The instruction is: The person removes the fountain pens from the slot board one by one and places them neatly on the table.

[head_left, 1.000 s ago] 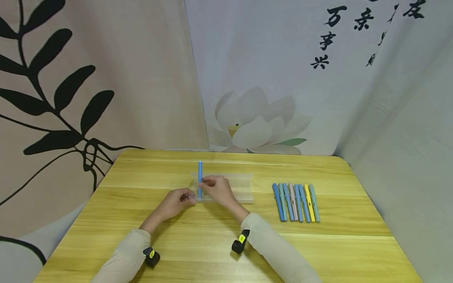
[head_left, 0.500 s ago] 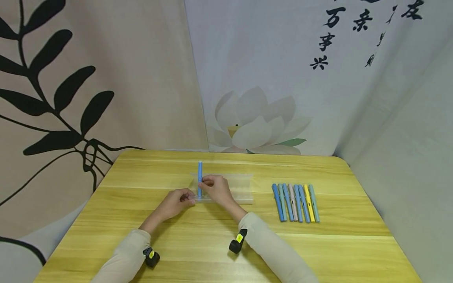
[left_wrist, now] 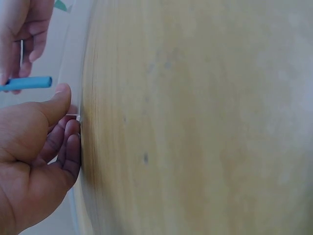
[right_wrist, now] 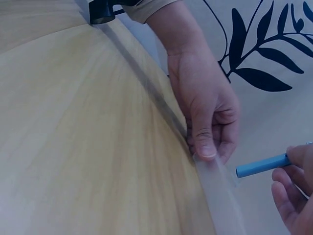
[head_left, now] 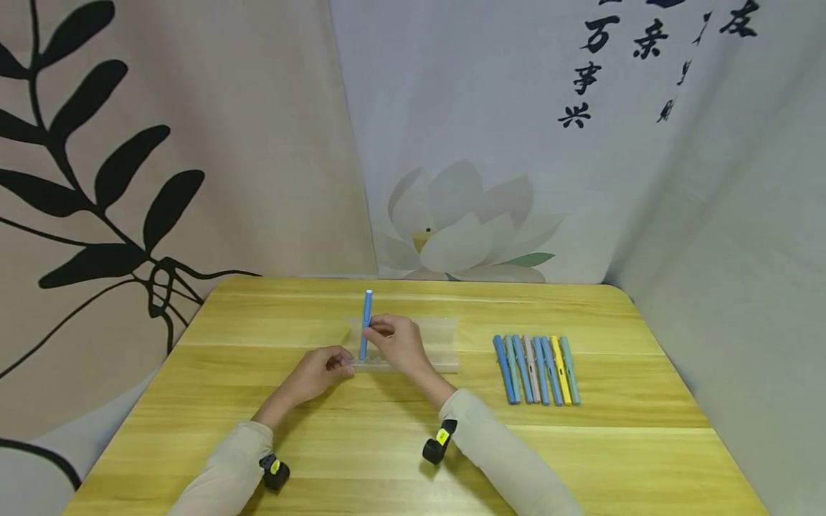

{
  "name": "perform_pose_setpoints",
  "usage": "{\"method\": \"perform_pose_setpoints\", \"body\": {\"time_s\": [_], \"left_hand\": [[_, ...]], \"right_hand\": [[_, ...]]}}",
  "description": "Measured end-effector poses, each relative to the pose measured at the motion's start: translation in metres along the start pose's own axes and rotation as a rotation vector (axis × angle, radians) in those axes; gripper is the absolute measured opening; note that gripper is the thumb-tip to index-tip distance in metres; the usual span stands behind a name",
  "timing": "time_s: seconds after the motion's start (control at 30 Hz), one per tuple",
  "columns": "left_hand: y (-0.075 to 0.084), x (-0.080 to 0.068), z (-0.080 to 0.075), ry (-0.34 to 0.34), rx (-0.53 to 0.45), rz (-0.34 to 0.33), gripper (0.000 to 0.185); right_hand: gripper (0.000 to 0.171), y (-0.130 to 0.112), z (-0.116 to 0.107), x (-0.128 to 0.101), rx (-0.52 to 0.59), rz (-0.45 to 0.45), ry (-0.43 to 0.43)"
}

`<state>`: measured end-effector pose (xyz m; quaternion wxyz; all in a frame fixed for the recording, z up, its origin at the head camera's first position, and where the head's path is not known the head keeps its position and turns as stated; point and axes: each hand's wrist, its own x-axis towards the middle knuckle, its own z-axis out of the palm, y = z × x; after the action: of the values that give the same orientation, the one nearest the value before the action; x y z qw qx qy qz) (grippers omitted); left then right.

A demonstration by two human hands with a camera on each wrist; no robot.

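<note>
A clear plastic pen case (head_left: 434, 342) lies flat on the wooden table (head_left: 413, 444). My left hand (head_left: 340, 365) pinches its near left corner between thumb and fingers; the same pinch shows in the left wrist view (left_wrist: 68, 115) and the right wrist view (right_wrist: 209, 152). My right hand (head_left: 376, 331) pinches a blue pen (head_left: 365, 322) over the case's left end. The pen points away from me and its near end sits at the case edge. The pen's end (right_wrist: 261, 165) hovers just beside the left thumb. In the left wrist view the blue pen (left_wrist: 27, 83) lies above the thumb.
Several pens (head_left: 535, 369) in blue, teal, pink and yellow lie side by side on the table to the right of the case. Printed fabric backdrops (head_left: 452, 143) stand close behind and to both sides of the table.
My right hand has raised the blue pen slightly, and its far tip now leans a little to the right. The left hand keeps its pinch on the case corner.
</note>
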<state>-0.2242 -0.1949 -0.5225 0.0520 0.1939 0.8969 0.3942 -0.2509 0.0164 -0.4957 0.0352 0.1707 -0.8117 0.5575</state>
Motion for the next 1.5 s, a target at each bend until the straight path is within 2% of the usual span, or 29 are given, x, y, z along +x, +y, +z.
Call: {"method": "perform_pose_setpoints", "body": {"time_s": [0.3,0.6,1.0,1.2,1.5], "left_hand": [[-0.001,-0.001,0.0,0.003,-0.005,0.015,0.017],[0.001,-0.001,0.001,0.009,0.004,0.003,0.017],[0.001,-0.001,0.001,0.005,0.009,-0.005,0.017],[0.0,0.0,0.001,0.006,0.018,-0.016,0.018],[0.003,-0.001,-0.001,-0.001,0.012,0.014,0.02]], "right_hand": [[0.029,-0.012,-0.021,-0.006,0.002,-0.039,0.013],[0.03,-0.022,-0.047,-0.016,0.003,-0.017,0.027],[0.023,-0.012,-0.086,-0.029,-0.014,-0.023,0.097],[0.026,-0.01,-0.108,-0.038,-0.005,0.016,0.13],[0.03,0.002,-0.144,-0.055,-0.091,0.012,0.178]]}}
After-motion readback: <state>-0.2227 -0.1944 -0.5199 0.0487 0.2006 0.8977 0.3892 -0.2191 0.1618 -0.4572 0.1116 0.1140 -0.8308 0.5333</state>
